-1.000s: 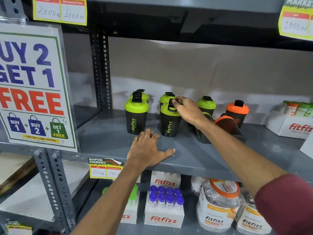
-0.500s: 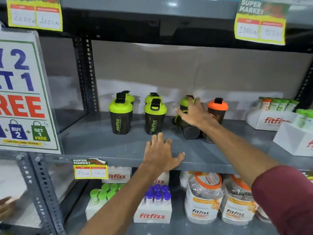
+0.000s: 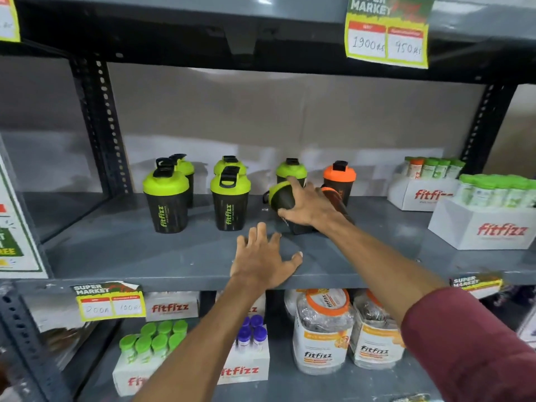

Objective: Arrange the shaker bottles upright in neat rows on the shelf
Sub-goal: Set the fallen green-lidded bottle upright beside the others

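Several black shaker bottles stand on the grey shelf (image 3: 150,256). Two green-lidded pairs stand upright at left (image 3: 166,198) and centre-left (image 3: 230,198). Behind my right hand stand another green-lidded bottle (image 3: 291,169) and an orange-lidded one (image 3: 339,175). My right hand (image 3: 310,204) is shut on a tilted green-lidded shaker (image 3: 280,195), its lid pointing left. A second orange-lidded shaker (image 3: 333,198) lies tipped behind my wrist, mostly hidden. My left hand (image 3: 264,258) rests flat with spread fingers on the shelf's front edge.
White fitfizz boxes (image 3: 478,227) of green-capped tubes sit at the shelf's right. The lower shelf holds fitfizz jars (image 3: 322,335) and tube boxes (image 3: 246,361). Price tags hang on the shelf edges, and a promo sign (image 3: 14,227) stands at left.
My right hand moved from the centre-left bottle's lid to the lying green-lidded shaker and gripped it. My left hand slid right along the shelf edge. The view shifted right.
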`<action>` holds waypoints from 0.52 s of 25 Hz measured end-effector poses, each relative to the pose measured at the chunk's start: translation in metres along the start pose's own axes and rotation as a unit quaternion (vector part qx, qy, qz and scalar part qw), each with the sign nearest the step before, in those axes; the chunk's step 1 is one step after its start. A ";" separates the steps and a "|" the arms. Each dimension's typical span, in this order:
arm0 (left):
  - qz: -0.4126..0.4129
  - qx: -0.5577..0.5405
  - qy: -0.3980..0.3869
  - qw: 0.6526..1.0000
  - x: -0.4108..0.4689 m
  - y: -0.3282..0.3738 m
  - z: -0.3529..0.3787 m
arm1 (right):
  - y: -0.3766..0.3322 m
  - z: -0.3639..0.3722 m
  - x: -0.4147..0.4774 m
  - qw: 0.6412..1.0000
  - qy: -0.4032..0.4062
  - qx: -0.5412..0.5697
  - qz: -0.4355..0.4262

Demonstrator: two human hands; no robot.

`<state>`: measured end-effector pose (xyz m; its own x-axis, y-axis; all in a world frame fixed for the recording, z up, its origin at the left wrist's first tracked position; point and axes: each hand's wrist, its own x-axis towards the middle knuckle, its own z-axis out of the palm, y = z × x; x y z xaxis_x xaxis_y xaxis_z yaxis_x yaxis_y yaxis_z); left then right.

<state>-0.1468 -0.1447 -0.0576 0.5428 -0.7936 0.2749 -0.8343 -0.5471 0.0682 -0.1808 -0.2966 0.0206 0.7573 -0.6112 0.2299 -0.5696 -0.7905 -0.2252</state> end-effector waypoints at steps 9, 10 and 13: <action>-0.001 -0.002 0.004 1.000 0.000 0.001 -0.001 | 0.010 0.013 -0.023 0.981 0.105 0.156 -0.040; -0.001 -0.003 0.004 1.000 -0.001 0.001 -0.001 | 0.010 0.013 -0.025 0.979 0.114 0.166 -0.037; -0.001 -0.005 0.004 1.000 -0.001 0.001 -0.002 | 0.009 0.014 -0.026 0.971 0.128 0.197 -0.033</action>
<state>-0.1486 -0.1442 -0.0559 0.5440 -0.7902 0.2823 -0.8339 -0.5463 0.0780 -0.2014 -0.2874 -0.0012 0.6545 -0.5897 0.4732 -0.3178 -0.7824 -0.5356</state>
